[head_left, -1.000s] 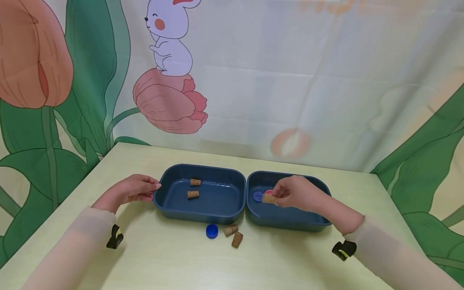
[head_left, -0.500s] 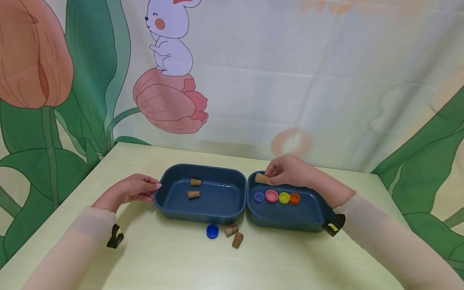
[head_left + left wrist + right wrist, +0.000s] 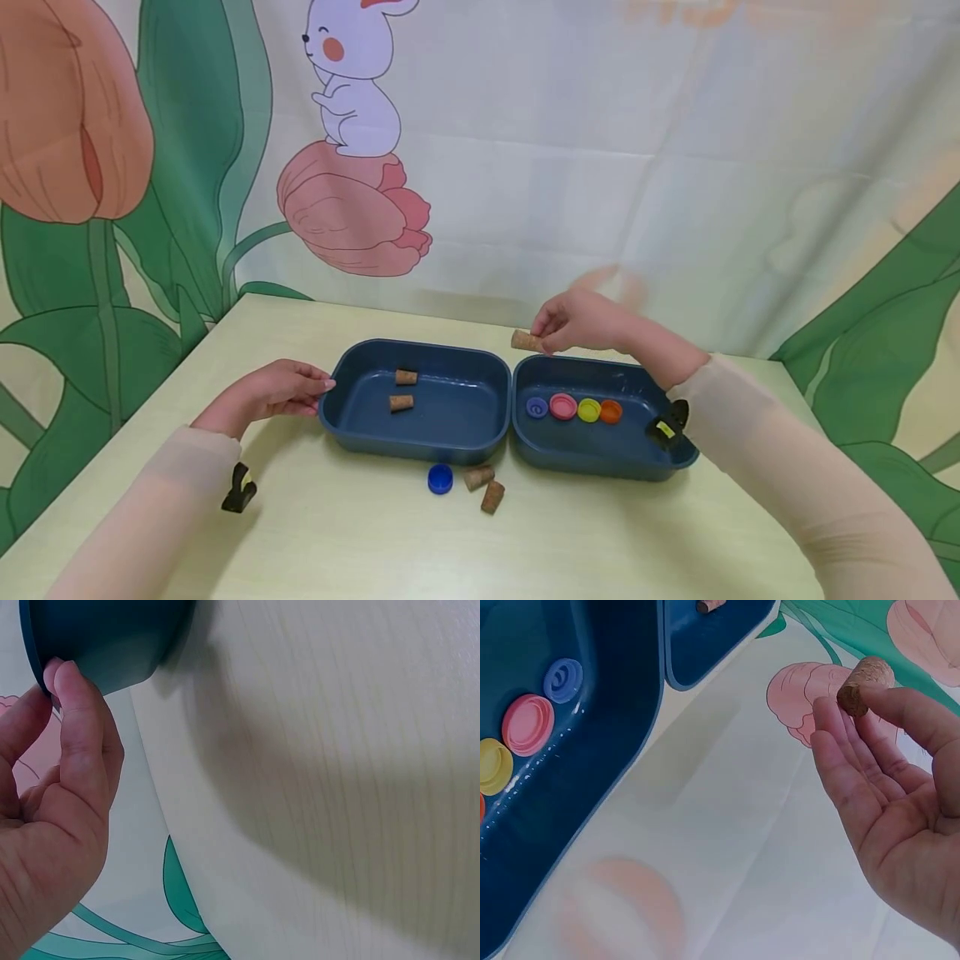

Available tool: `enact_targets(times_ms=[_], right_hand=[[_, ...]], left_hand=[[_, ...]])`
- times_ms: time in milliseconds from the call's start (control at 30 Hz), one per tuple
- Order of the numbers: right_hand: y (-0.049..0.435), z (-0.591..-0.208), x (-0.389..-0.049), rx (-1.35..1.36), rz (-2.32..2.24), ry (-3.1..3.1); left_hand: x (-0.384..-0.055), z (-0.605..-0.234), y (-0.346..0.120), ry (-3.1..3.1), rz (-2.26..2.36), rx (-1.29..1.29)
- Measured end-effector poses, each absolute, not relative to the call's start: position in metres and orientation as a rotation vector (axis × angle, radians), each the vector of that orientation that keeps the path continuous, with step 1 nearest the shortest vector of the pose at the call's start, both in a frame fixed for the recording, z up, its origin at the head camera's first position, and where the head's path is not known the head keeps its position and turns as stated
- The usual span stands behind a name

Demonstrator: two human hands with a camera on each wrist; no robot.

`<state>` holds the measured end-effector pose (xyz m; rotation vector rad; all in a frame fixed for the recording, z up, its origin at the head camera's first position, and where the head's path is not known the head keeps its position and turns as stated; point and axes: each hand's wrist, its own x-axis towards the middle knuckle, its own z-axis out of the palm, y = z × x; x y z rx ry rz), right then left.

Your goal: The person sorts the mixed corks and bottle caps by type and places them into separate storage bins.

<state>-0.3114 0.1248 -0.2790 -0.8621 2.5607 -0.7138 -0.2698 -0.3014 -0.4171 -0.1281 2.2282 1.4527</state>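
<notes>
And there's the cork (image 3: 526,340), right of centre in the head view, lying roughly sideways in the air beside the back rim of the right tray (image 3: 592,452). The right hand (image 3: 581,321) has it pinched between thumb and fingertips, one end sticking out clear, as the right wrist view shows at upper right.

Over at centre left, the left hand (image 3: 277,390) pinches the near end of the left tray (image 3: 457,408), thumb and fingers at the rim. Inside that tray, two corks (image 3: 401,403) lie apart, one above the other in the frame.

In the right tray it's a row of four: purple cap (image 3: 536,407), pink cap (image 3: 563,407), yellow cap (image 3: 588,410), orange cap (image 3: 611,412). Lower centre, on the table (image 3: 337,533), a blue cap (image 3: 440,478) sits near a loose pair of corks (image 3: 492,497). A rabbit (image 3: 360,100) on the backdrop (image 3: 525,208) occupies upper left.
</notes>
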Motion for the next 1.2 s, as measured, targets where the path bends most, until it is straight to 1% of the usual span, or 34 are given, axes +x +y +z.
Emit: enact_targets(times_ms=[400, 1200], right_hand=[[0.112, -0.272, -0.326, -0.860, -0.661, 2.526], [0.060, -0.266, -0.345, -0.840, -0.603, 2.518]], left_hand=[[-0.270, -0.417, -0.301, 2.229, 1.445, -0.150], [-0.269, -0.414, -0.300, 2.223, 1.446, -0.146]])
